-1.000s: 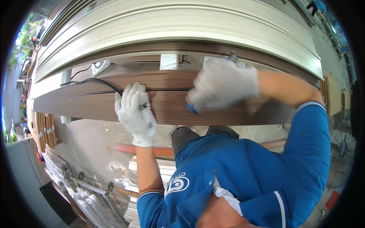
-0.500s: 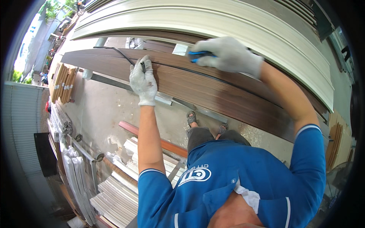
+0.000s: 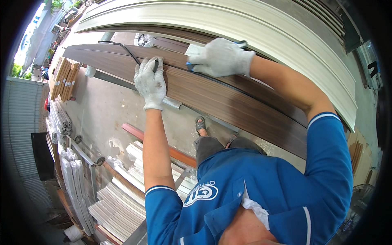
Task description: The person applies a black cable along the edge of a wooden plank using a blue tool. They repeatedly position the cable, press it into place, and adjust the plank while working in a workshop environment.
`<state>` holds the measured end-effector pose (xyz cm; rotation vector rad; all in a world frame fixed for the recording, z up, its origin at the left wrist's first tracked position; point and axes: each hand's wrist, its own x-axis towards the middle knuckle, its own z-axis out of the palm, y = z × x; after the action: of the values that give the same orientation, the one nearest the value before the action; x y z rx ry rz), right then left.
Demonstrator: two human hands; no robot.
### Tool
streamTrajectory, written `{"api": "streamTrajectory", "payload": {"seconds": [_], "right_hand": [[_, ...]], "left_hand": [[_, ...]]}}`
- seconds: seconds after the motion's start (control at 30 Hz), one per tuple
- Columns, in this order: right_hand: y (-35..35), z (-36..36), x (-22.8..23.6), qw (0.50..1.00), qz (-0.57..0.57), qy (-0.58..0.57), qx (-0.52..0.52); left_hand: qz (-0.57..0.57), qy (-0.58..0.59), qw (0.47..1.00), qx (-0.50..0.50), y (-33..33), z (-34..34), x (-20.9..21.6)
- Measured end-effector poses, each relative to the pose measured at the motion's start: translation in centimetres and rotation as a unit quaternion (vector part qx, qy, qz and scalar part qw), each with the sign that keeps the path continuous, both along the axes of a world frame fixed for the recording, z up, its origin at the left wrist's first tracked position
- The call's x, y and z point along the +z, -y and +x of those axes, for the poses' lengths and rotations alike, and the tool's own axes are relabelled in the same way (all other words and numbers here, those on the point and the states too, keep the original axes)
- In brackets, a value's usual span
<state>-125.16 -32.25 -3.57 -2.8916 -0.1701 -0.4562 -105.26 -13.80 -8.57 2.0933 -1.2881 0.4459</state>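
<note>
A long brown wood-grain panel (image 3: 228,106) runs across in front of me, with a groove along its length. My left hand (image 3: 150,85), in a pale work glove, is closed on a thin black flexible strip (image 3: 130,51) over the panel. One length of the strip loops to the far left; a dark line continues rightward along the groove. My gloved right hand (image 3: 222,58) is wrapped round a blue-and-black hand tool (image 3: 241,44) just above the panel's far part. Most of the tool is hidden by the glove, so its kind cannot be told.
Long cream panels (image 3: 261,24) lie beyond the brown one. Metal supports (image 3: 114,81) stand under it. To the left are a wood bundle (image 3: 65,79), wrapped lengths (image 3: 77,183) and stacked white strips (image 3: 118,212). A reddish bar (image 3: 175,152) lies near my feet.
My right hand has moved left with the tool, closer to my left hand, and has turned. My left hand has turned over, its back now facing up, still on the strip.
</note>
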Motion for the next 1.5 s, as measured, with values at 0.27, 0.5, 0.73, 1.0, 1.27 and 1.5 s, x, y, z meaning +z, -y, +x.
{"api": "streamTrajectory", "payload": {"seconds": [0.27, 0.5, 0.73, 1.0, 1.27, 1.5], "right_hand": [[-1.5, -17.7, 2.8, 0.994, -0.030, -0.075, -0.079], [-1.0, -13.7, 1.4, 0.995, -0.036, -0.051, -0.082], [0.0, 1.0, 0.5, 0.999, 0.030, -0.033, -0.030], [0.0, -2.9, 0.6, 0.995, 0.028, -0.086, -0.045], [0.0, -10.4, -0.1, 0.998, -0.041, -0.043, -0.037], [-1.2, -17.7, 1.8, 0.995, -0.063, -0.039, -0.061]], "left_hand": [[0.012, -0.003, 1.000, -0.005, 0.1, -0.2, 0.6], [-0.004, 0.015, 1.000, 0.007, 0.1, -0.5, 0.2], [0.005, -0.001, 1.000, 0.015, 0.2, -0.7, 0.8], [0.007, -0.002, 1.000, -0.010, 0.0, 0.0, 0.3], [0.013, -0.001, 1.000, -0.018, 0.1, 0.3, -0.1], [0.020, 0.012, 1.000, -0.016, 0.0, 0.2, 0.1]]}}
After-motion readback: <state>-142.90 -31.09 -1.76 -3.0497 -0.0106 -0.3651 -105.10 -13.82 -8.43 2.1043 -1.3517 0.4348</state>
